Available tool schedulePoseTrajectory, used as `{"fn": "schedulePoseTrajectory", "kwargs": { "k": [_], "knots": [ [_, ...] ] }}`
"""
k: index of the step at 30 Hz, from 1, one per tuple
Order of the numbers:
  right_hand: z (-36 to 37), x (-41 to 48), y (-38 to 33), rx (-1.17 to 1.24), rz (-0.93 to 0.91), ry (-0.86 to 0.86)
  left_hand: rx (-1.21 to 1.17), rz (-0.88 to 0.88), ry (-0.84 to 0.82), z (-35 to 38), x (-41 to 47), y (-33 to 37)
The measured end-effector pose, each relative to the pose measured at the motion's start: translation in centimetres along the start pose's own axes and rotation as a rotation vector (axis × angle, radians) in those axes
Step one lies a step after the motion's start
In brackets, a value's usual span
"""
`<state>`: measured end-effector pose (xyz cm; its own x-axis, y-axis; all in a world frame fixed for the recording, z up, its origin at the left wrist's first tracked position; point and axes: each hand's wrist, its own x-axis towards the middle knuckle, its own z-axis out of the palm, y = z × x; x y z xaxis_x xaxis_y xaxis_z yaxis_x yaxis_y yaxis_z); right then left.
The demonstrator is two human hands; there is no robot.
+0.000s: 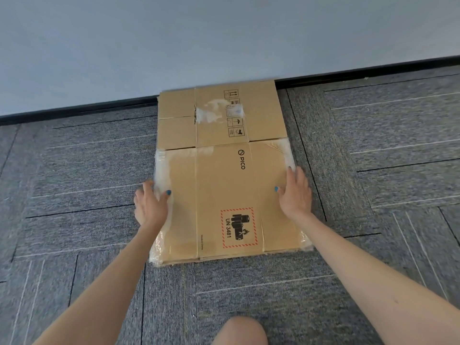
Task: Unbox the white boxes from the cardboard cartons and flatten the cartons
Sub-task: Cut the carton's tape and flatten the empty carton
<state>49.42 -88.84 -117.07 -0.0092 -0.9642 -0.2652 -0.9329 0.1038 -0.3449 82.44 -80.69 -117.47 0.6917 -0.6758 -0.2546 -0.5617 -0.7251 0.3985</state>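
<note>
My left hand (151, 205) takes the left edge of the flattened carton (225, 200) in a loose grip, thumb on top and fingers curled round the taped margin, while my right hand (295, 193) lies open and flat on its right side. The carton lies collapsed on the carpet floor (373, 170), between both hands. Its far end overlaps a second flattened carton (219, 113) set against the wall (224, 33), evidently to keep the stack square.
</note>
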Motion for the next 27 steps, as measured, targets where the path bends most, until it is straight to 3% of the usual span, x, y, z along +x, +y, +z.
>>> {"fn": "schedulePoseTrajectory", "kwargs": {
  "k": [6,11,14,17,20,27],
  "knots": [
    [-0.1,-3.3,-0.6,-0.174,-0.233,-0.077,0.107,0.096,0.049,-0.2,-1.9,-1.4],
    [1.1,-6.3,-1.1,-0.132,-0.38,-0.171,0.184,0.38,0.035,0.2,-4.4,-2.0],
    [1.2,-7.8,-1.0,-0.166,-0.466,-0.249,0.211,0.59,-0.028,0.8,-6.6,-2.4],
    [1.6,-9.3,-0.5,-0.293,-0.557,-0.322,0.267,0.725,-0.192,1.4,-9.0,-3.4],
    [2.1,-10.0,-0.1,-0.46,-0.619,-0.297,0.405,0.78,-0.316,1.7,-10.3,-4.9],
    [3.3,-10.3,0.0,-0.605,-0.646,-0.204,0.538,0.85,-0.24,2.7,-10.4,-6.1]
  ]
}}
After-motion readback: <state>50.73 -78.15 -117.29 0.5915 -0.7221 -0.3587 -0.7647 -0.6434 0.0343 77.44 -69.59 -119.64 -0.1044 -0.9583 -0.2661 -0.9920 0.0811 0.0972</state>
